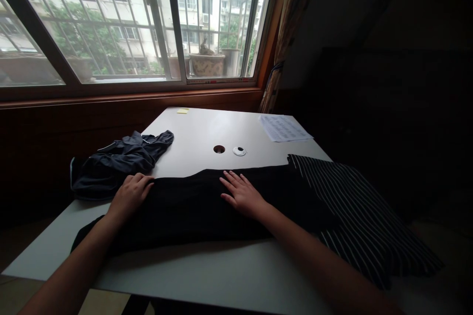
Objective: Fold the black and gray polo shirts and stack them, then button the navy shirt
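On the desk (199, 133), black cloth (185, 211) stretches between striped cloth (358, 202) at three o'clock and grey cloth (116, 165) at ten, right grip (242, 197) spread flat mid-cloth, left grip (130, 194) bent at its ten-o'clock edge, whether pinching I cannot tell.

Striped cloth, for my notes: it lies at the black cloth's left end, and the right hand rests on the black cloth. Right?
Wrong end: the head view shows the striped cloth at the right end of the black cloth, on which the right hand rests.

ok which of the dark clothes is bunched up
The dark grey garment, beyond the left hand: it lies crumpled, while the black garment and striped garment are spread out.
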A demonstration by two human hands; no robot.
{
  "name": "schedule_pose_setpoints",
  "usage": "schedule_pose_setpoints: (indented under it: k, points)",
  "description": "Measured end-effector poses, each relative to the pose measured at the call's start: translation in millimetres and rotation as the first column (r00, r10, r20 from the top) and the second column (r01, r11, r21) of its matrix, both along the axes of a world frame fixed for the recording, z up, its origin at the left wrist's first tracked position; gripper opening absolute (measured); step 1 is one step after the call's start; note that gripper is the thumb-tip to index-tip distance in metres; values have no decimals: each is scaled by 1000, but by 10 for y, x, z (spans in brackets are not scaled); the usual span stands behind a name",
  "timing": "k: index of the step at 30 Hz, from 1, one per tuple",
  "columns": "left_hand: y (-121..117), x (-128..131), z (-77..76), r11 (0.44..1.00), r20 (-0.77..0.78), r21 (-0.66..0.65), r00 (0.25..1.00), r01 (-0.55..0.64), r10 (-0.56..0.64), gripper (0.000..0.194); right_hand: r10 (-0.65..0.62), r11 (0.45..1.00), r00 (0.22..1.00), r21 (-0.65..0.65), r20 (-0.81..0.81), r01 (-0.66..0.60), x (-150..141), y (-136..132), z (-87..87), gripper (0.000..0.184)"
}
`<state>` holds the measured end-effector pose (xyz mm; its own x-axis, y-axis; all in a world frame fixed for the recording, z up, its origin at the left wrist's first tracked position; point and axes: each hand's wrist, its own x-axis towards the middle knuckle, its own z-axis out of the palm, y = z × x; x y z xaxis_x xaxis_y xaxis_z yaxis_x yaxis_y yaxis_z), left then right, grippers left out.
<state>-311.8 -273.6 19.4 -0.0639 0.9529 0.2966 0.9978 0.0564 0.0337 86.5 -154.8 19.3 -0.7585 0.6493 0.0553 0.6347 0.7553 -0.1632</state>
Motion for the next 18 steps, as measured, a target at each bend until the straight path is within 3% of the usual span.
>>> schedule_pose_setpoints:
  k: [4,8,13,18]
  points:
    - [17,-11,-14,998,-15,49,1000,-27,28,40,-23,1000,1000,-3,3,23,160,25,5,65]
    - [31,-46,-27,996,-7,84,1000,30,-30,43,-87,996,996,4,8,87,451,90,-10,64]
    - [44,-51,-20,987,11,129,995,101,-103,47,-242,970,968,30,72,240,960,235,-42,65]
    - [57,-36,0,975,4,104,980,196,-197,52,-409,911,900,123,152,394,1557,397,-26,65]
